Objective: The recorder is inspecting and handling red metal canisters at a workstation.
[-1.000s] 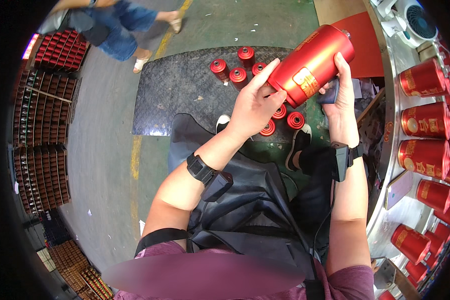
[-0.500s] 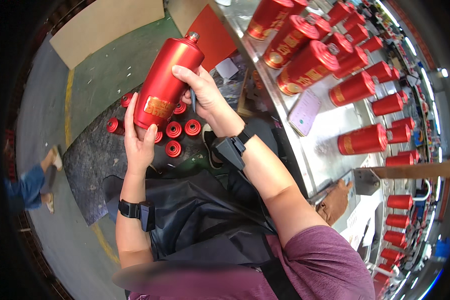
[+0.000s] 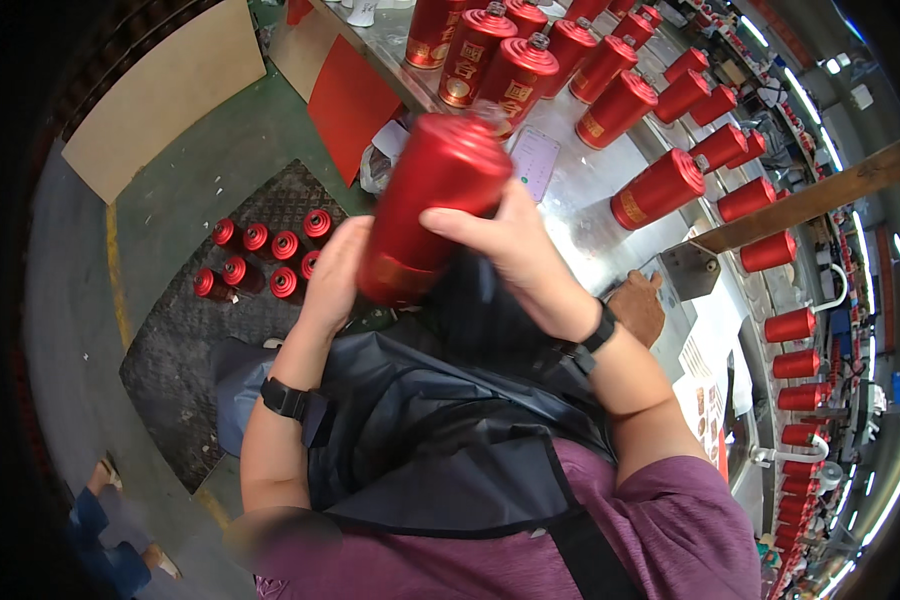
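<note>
A large glossy red bottle (image 3: 435,190) with a gold label band near its base is held tilted in front of me, its clear stopper end up and to the right. My right hand (image 3: 515,250) grips its right side, thumb across the front and fingers hidden behind. My left hand (image 3: 332,280) is closed against the lower left side near the base; its fingertips are partly hidden by the bottle. Motion blurs the bottle somewhat. Behind it, similar red bottles (image 3: 510,85) stand on the metal table (image 3: 580,185), along with a lilac phone (image 3: 536,160).
Several red bottles (image 3: 285,245) stand on a dark floor mat (image 3: 180,370) at left. A wooden bar (image 3: 810,200) on a metal bracket (image 3: 692,270) crosses the table's right part. Beside it lies a brown glove-like thing (image 3: 638,308). A person's legs (image 3: 100,530) show at lower left.
Both hands have carried the bottle rightward and down, toward the table. My view has turned, so the table and floor bottles sit differently. A thin dark item seen by my right fingers is now hidden.
</note>
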`<act>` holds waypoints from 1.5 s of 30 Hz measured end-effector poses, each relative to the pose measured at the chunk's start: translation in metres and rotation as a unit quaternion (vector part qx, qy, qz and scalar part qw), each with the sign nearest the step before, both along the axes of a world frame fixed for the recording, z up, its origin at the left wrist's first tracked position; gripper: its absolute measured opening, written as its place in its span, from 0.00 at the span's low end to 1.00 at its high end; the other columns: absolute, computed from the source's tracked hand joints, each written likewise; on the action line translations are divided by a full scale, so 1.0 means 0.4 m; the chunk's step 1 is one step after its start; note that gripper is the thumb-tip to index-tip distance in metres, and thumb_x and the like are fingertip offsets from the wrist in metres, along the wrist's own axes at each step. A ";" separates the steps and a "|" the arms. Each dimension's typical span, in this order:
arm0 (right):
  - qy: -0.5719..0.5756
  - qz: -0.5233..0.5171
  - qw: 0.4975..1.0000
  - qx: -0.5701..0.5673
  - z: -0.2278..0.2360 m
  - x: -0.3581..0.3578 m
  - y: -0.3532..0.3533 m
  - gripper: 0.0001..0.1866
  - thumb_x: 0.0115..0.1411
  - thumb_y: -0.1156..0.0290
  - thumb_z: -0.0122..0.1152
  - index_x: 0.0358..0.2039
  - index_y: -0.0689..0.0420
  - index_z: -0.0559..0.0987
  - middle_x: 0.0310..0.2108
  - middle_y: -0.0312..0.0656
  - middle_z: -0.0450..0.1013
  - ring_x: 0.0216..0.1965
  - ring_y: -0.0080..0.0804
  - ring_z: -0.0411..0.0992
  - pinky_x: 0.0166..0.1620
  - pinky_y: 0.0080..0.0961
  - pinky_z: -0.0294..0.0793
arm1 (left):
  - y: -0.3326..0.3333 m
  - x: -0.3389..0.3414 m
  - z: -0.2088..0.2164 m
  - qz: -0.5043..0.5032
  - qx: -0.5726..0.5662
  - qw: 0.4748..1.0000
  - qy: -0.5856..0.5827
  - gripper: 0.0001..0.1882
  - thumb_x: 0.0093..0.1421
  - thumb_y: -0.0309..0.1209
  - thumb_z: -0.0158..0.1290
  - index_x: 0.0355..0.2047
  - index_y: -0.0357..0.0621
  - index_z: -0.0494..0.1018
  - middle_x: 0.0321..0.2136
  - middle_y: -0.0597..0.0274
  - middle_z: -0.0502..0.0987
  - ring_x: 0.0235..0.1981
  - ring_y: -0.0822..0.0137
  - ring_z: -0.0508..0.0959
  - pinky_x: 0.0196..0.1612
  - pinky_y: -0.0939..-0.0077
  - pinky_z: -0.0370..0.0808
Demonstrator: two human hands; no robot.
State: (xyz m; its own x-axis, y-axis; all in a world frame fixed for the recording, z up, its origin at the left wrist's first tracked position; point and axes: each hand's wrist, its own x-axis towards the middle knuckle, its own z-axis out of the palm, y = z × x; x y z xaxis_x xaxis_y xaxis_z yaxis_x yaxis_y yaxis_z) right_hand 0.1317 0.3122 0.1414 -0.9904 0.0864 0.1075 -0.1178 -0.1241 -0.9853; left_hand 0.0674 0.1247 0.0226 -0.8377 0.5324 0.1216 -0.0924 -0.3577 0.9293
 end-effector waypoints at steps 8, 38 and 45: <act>-0.008 -0.287 0.932 0.219 0.085 0.197 0.334 0.19 0.53 0.60 0.69 0.38 0.58 0.76 0.26 0.31 0.73 0.22 0.18 0.69 0.26 0.15 0.67 | -0.036 -0.030 -0.044 -0.129 -0.197 0.972 0.003 0.16 0.70 0.33 0.44 0.52 0.38 0.71 0.43 0.59 0.78 0.42 0.70 0.78 0.44 0.76 0.76; -0.079 -0.340 0.937 -0.017 0.038 0.201 0.291 0.18 0.55 0.55 0.68 0.38 0.54 0.77 0.28 0.30 0.75 0.18 0.15 0.67 0.20 0.14 0.62 | 0.093 0.106 0.108 0.033 -0.095 0.940 0.326 0.45 0.52 0.32 0.63 0.67 0.44 0.52 0.63 0.49 0.57 0.62 0.57 0.64 0.58 0.64 0.70; -0.121 -0.299 0.945 -0.061 0.017 0.139 0.182 0.20 0.51 0.51 0.72 0.35 0.50 0.77 0.23 0.27 0.71 0.17 0.14 0.66 0.22 0.11 0.66 | 0.153 0.166 0.129 0.045 -0.147 0.933 0.326 0.44 0.55 0.36 0.61 0.68 0.45 0.50 0.59 0.43 0.61 0.60 0.47 0.65 0.58 0.60 0.69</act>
State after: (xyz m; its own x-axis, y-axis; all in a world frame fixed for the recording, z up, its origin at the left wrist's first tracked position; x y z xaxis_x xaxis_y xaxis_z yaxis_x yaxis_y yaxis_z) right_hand 0.1873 0.3850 0.1483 -0.7551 0.6351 -0.1629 0.0249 -0.2205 -0.9751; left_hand 0.1338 0.1857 0.0743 -0.6791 0.5550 0.4805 0.5448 -0.0577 0.8366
